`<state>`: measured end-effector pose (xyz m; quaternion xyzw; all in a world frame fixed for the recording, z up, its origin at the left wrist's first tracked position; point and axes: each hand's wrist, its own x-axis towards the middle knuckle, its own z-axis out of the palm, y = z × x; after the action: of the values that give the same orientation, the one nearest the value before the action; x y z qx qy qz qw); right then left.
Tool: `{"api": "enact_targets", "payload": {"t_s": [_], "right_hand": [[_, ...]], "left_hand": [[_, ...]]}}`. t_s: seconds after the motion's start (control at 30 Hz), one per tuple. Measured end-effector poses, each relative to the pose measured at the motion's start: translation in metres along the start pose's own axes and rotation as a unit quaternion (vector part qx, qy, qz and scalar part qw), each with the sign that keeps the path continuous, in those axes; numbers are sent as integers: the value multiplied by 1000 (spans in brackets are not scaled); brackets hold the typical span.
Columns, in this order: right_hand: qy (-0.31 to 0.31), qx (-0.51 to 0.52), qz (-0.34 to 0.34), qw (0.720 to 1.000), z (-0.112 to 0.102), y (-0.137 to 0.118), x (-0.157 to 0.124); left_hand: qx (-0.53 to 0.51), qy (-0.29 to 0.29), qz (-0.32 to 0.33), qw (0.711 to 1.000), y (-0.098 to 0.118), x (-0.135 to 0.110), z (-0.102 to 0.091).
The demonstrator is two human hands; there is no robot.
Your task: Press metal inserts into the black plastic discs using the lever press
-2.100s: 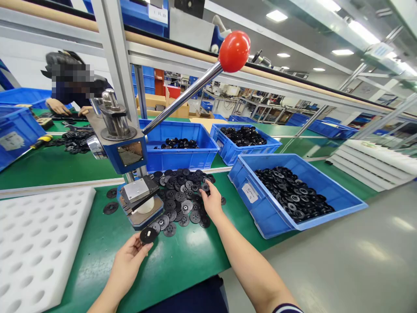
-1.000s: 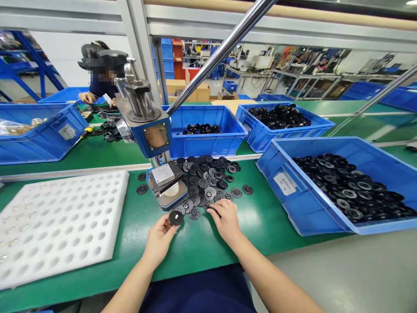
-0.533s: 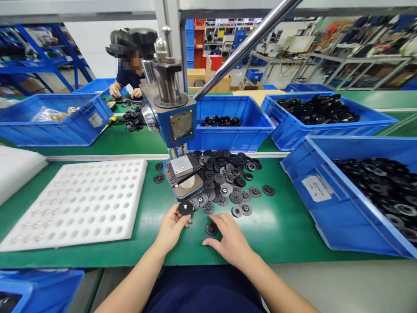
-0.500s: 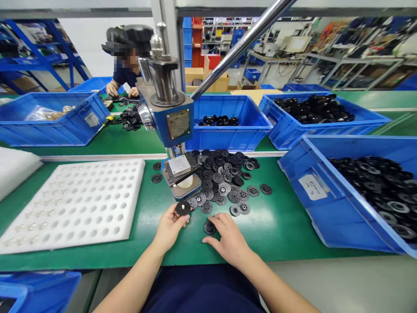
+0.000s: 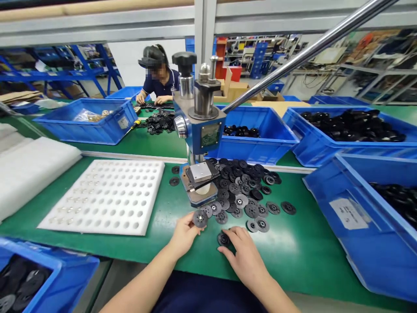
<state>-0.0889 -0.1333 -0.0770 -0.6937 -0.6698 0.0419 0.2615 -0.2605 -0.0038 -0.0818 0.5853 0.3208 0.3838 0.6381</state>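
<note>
My left hand (image 5: 184,234) pinches a black plastic disc (image 5: 200,218) just in front of the base of a blue hand press (image 5: 201,171). My right hand (image 5: 243,257) lies on the green bench with its fingertips on a second black disc (image 5: 223,238). A loose pile of the same black discs (image 5: 243,184) spreads on the bench right of the press. The long steel lever of the press (image 5: 309,50) slants up to the right.
A white foam tray with round holes (image 5: 107,195) lies left of the press. Blue bins of black parts stand behind (image 5: 260,134), at the right (image 5: 358,208) and at the lower left (image 5: 35,278). A person sits working at the far side of the bench (image 5: 156,82).
My right hand has drawn one disc out of the pile toward me. My left hand still holds its disc by the press. The view has swung to the left.
</note>
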Motion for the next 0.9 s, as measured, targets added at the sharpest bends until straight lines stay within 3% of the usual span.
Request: {"api": "enact_targets", "payload": {"t_s": [0.2,0.43,0.53,0.7,0.9], "right_hand": [[-20,-27,39,999,8,-1,-7],[31,-12,10,999,-5,-8,4],[76,37,13,996,-13,-11,4],[69,111,-27,991,-20,-37,5],[67,73,-95,991,-20,-63,14]], "left_hand": [[83,-21,-4,996,-11,-16,4],[198,-42,120,972,-9,-32,8],[213,-41,137,967,-13,-33,5],[208,-64,160,963,-13,-33,2],[194,-87,197,957,-8,-35,0]]}}
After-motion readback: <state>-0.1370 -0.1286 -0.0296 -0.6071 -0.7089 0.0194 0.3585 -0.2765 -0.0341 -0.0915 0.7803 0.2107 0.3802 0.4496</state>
